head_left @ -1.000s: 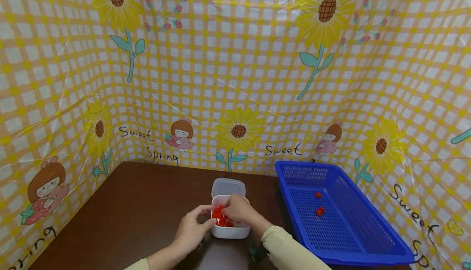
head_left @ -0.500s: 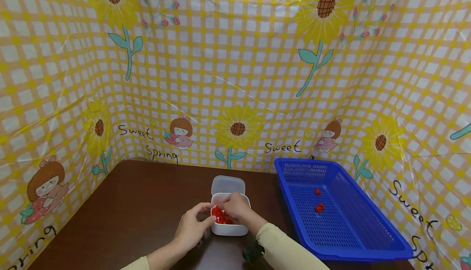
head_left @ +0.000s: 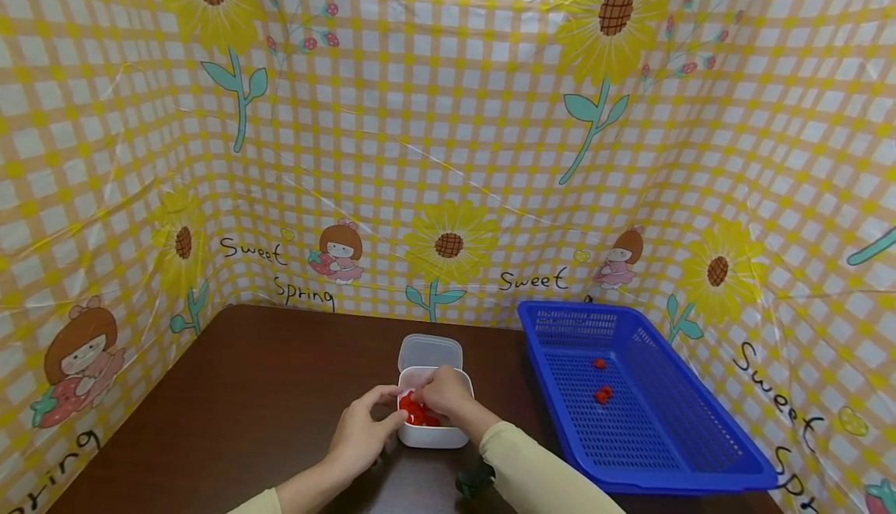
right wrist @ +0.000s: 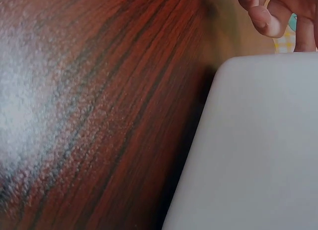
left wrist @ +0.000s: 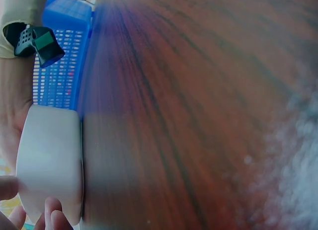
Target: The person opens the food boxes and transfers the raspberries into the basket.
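A small white plastic box [head_left: 432, 439] stands on the table in the head view, with its translucent lid [head_left: 430, 352] tipped back behind it. Several glossy red pieces [head_left: 418, 416] lie inside, their kind too small to tell. My left hand [head_left: 358, 435] holds the box's left end, thumb and forefinger at the rim; its fingers [left wrist: 53, 210] also show against the box wall in the left wrist view. My right hand [head_left: 449, 396] reaches down into the box over the red pieces. Its fingertips are partly hidden, so whether they pinch a piece cannot be made out.
A blue perforated basket [head_left: 562, 432] stands to the right, with a small red piece [head_left: 600, 363] and a red clump [head_left: 603, 395] on its floor. The dark brown table [head_left: 245, 389] ends at a checked, flower-printed cloth [head_left: 385, 187]. A dark device [head_left: 476, 480] hangs by the right sleeve.
The right hand has shifted slightly within the box, its fingers staying at the red pieces. My left hand stays at the box's left end. The head view has tilted a little.
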`<control>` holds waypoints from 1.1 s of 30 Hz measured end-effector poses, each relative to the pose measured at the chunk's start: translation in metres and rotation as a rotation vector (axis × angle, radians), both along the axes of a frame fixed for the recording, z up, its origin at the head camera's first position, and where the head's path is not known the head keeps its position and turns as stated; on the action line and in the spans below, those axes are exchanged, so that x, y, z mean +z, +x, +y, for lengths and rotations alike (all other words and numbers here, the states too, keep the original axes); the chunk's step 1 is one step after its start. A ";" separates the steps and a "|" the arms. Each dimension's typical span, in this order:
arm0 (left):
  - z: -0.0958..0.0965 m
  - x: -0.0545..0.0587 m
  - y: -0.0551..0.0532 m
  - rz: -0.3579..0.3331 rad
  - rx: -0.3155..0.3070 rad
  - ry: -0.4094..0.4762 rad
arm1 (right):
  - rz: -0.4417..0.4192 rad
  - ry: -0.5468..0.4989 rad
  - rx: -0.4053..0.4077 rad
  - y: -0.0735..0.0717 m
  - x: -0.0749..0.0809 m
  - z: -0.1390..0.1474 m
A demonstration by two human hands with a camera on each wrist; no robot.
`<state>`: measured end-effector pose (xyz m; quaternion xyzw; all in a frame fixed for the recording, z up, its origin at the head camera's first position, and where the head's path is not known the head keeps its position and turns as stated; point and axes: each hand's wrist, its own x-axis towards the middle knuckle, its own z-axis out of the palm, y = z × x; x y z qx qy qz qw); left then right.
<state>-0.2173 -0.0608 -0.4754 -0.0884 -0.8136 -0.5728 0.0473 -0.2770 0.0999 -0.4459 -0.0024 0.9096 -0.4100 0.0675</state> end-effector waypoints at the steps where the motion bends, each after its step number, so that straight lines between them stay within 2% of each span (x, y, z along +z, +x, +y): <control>1: 0.000 0.000 0.000 0.000 0.000 -0.001 | -0.002 -0.004 -0.003 0.000 0.000 0.000; 13: -0.001 0.000 0.000 -0.030 0.000 -0.002 | -0.021 -0.017 -0.020 0.000 0.001 -0.002; 22: 0.000 -0.001 0.000 -0.021 -0.006 0.000 | -0.010 -0.029 -0.026 0.002 0.000 -0.001; 25: 0.001 -0.001 0.001 -0.036 -0.006 0.012 | -0.014 -0.049 -0.015 0.002 -0.001 -0.001; 33: 0.001 -0.001 -0.001 -0.023 0.005 0.009 | 0.016 -0.068 0.024 0.003 0.003 0.000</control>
